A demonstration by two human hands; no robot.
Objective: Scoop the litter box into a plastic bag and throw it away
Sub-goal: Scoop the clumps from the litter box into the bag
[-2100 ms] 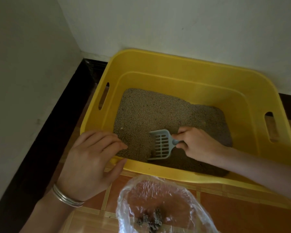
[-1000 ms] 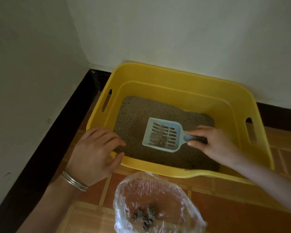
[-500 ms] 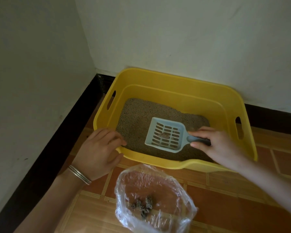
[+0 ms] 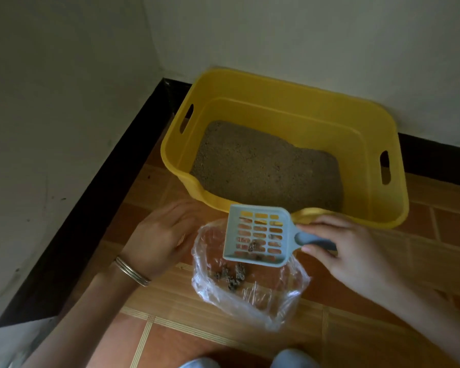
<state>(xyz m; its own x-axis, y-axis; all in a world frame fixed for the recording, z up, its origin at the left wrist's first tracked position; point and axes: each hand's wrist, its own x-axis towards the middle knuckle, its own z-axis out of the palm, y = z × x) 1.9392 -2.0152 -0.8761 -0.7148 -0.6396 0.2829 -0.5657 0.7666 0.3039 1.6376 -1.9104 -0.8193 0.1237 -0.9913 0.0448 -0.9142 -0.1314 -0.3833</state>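
A yellow litter box (image 4: 377, 144) holding grey-brown litter (image 4: 263, 166) stands on the tiled floor in the room's corner. In front of it lies an open clear plastic bag (image 4: 252, 293) with a few dark clumps (image 4: 233, 276) inside. My right hand (image 4: 348, 251) grips the handle of a pale blue slotted scoop (image 4: 258, 235), which hovers over the bag's mouth with a small clump in it. My left hand (image 4: 162, 235), with bangles on the wrist, rests by the bag's left rim; whether it pinches the plastic is hidden.
White walls with a black skirting (image 4: 91, 221) close in the left and back sides. Orange-brown floor tiles (image 4: 223, 341) spread toward me. Two pale blue rounded shapes (image 4: 290, 361) show at the bottom edge.
My right hand lifted the scoop out of the litter box and carried it toward me over the bag. My left hand left the box's front rim and came down beside the bag.
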